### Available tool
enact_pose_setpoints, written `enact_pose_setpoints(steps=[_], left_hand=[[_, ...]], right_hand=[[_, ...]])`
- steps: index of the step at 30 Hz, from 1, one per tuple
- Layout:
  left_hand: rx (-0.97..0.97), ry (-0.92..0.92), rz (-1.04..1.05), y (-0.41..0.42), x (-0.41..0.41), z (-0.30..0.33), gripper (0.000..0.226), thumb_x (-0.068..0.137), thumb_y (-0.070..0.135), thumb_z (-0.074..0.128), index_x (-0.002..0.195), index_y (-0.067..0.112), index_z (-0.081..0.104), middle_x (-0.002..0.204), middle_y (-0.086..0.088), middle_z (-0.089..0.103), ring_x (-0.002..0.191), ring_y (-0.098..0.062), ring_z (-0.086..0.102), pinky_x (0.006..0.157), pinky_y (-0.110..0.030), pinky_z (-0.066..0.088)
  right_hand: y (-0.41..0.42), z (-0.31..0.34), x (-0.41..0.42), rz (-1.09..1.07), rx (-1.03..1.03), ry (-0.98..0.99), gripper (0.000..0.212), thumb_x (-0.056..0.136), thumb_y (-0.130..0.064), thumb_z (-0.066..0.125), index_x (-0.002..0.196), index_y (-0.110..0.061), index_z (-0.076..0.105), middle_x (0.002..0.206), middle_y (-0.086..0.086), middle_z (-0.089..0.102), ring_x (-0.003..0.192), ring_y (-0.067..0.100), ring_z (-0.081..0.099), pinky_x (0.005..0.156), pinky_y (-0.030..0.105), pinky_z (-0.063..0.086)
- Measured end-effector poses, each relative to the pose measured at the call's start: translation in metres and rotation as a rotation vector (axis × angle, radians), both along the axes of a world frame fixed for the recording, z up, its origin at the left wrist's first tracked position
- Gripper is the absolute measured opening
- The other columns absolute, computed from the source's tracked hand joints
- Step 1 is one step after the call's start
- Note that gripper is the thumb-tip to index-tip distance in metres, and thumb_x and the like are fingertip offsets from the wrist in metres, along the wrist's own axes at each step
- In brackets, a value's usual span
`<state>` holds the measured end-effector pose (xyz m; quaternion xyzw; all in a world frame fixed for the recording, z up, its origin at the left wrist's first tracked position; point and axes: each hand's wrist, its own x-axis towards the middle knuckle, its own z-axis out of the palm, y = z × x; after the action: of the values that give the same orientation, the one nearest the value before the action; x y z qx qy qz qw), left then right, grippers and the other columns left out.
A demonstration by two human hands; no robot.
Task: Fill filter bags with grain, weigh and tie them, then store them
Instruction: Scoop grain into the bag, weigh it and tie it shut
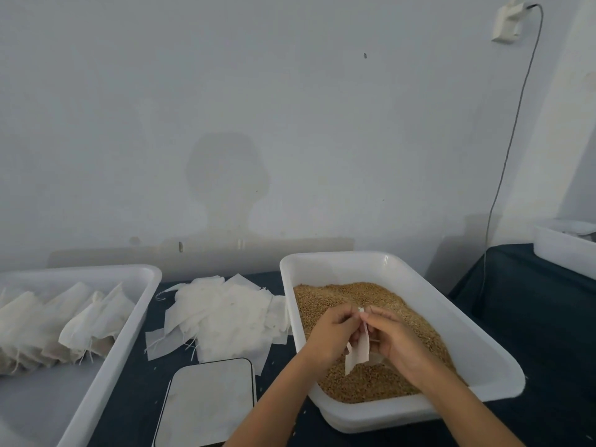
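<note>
Item: one empty filter bag (358, 348), white, held over the grain (371, 379) in the white tub (403, 269). My left hand (332, 333) and right hand (393, 337) each pinched its top edge, fingers curled; the mouth seemed partly parted, though the view was too small to be sure. Stock: loose pile of empty bags (225, 314) on the dark table (532, 317), left of the tub. Scale (206, 401) in front of that pile. Filled bags (64, 330) lay in the left tray (142, 314).
</note>
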<state>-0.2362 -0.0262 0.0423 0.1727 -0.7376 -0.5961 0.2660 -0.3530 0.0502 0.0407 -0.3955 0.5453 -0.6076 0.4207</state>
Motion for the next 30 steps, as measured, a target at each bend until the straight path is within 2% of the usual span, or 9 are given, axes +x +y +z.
enact_pose_setpoints(steps=[3,6,9,13,18,21,24,27,30], left_hand=[[-0.006,0.008,0.003,0.0010,-0.0003,0.0003,0.026,0.095,0.006,0.045,0.071,0.014,0.052,0.062,0.004,0.049,0.052,-0.001,0.046,0.050,-0.012,0.037],[-0.054,0.031,0.025,0.0006,-0.0001,-0.0010,0.021,0.095,0.011,0.050,0.074,0.013,0.053,0.066,0.000,0.051,0.056,-0.005,0.047,0.052,-0.017,0.039],[-0.081,0.058,0.047,-0.0004,0.0004,-0.0021,0.018,0.094,0.012,0.052,0.077,0.009,0.055,0.069,-0.003,0.052,0.057,-0.007,0.048,0.053,-0.019,0.040],[-0.065,0.087,0.065,-0.0013,0.0008,-0.0023,0.018,0.093,0.011,0.054,0.076,0.010,0.057,0.067,-0.006,0.053,0.057,-0.011,0.048,0.053,-0.021,0.041],[-0.044,0.083,0.074,-0.0023,0.0017,-0.0010,0.016,0.093,0.009,0.053,0.078,0.007,0.056,0.068,-0.006,0.056,0.060,-0.014,0.053,0.057,-0.028,0.048],[0.031,0.084,0.063,-0.0016,0.0020,0.0002,0.018,0.096,0.009,0.047,0.079,0.006,0.056,0.067,-0.002,0.056,0.058,-0.010,0.057,0.057,-0.026,0.052],[0.191,0.098,0.015,-0.0009,0.0016,0.0028,0.021,0.098,0.011,0.043,0.080,0.007,0.053,0.065,-0.001,0.053,0.055,-0.007,0.057,0.056,-0.023,0.054],[0.167,0.093,-0.003,-0.0010,-0.0001,0.0008,0.016,0.095,0.019,0.053,0.087,0.006,0.052,0.070,-0.001,0.059,0.061,-0.010,0.061,0.060,-0.023,0.055],[0.137,0.093,0.005,-0.0017,-0.0006,-0.0015,0.012,0.093,0.014,0.057,0.087,0.005,0.052,0.074,-0.002,0.062,0.064,-0.010,0.063,0.062,-0.022,0.055]], right_hand=[[-0.0007,0.0005,0.0004,-0.009,-0.010,-0.047,0.018,0.086,-0.015,0.051,0.073,-0.003,0.049,0.062,0.009,0.058,0.057,0.020,0.058,0.060,0.030,0.050],[-0.0008,0.0001,0.0005,-0.008,-0.019,-0.063,0.014,0.090,-0.012,0.047,0.079,-0.003,0.049,0.069,0.013,0.052,0.061,0.022,0.056,0.067,0.035,0.049],[-0.0002,0.0005,0.0010,-0.001,-0.025,-0.068,0.016,0.085,-0.017,0.051,0.083,-0.001,0.052,0.073,0.014,0.055,0.065,0.023,0.057,0.070,0.038,0.048],[0.0003,0.0011,0.0013,0.033,-0.039,-0.096,0.017,0.080,-0.017,0.056,0.081,0.000,0.054,0.077,0.018,0.059,0.066,0.024,0.059,0.067,0.035,0.052],[0.0010,0.0003,0.0006,0.070,-0.057,-0.084,0.033,0.079,-0.012,0.054,0.101,0.014,0.053,0.088,0.024,0.064,0.074,0.027,0.063,0.068,0.036,0.056],[0.0018,0.0010,0.0004,0.075,-0.066,-0.091,0.024,0.081,-0.012,0.054,0.096,0.007,0.057,0.080,0.020,0.061,0.070,0.023,0.061,0.068,0.036,0.053],[0.0025,0.0019,-0.0007,0.066,-0.074,-0.057,0.026,0.082,-0.014,0.054,0.097,0.006,0.058,0.078,0.013,0.062,0.070,0.020,0.060,0.067,0.031,0.051],[0.0034,0.0020,-0.0015,0.064,-0.080,-0.058,0.017,0.083,-0.014,0.056,0.091,0.000,0.060,0.082,0.015,0.062,0.074,0.022,0.059,0.071,0.035,0.049],[0.0038,0.0025,-0.0025,0.052,-0.082,-0.055,0.014,0.081,-0.012,0.057,0.087,0.000,0.057,0.084,0.017,0.059,0.073,0.024,0.058,0.070,0.036,0.049]])
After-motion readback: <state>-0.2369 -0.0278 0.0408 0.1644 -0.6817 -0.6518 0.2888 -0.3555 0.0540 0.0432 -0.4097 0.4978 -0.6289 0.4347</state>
